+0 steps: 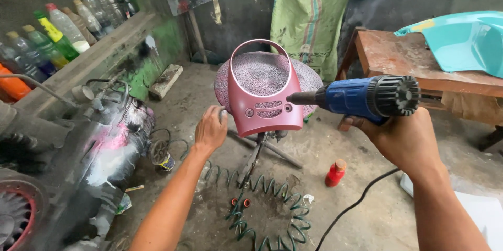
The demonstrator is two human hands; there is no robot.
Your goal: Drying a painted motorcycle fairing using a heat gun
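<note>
Right hand grip wrapped tight on blue heat gun, nozzle just short of maroon panel | left hand fingers curled at panel's lower left edge | panel upright on speckled stand top, above green coiled hose on the floor

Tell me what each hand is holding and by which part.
The right hand grips a blue heat gun by its handle, nozzle aimed at the maroon panel. The left hand holds that panel's lower left edge.
</note>
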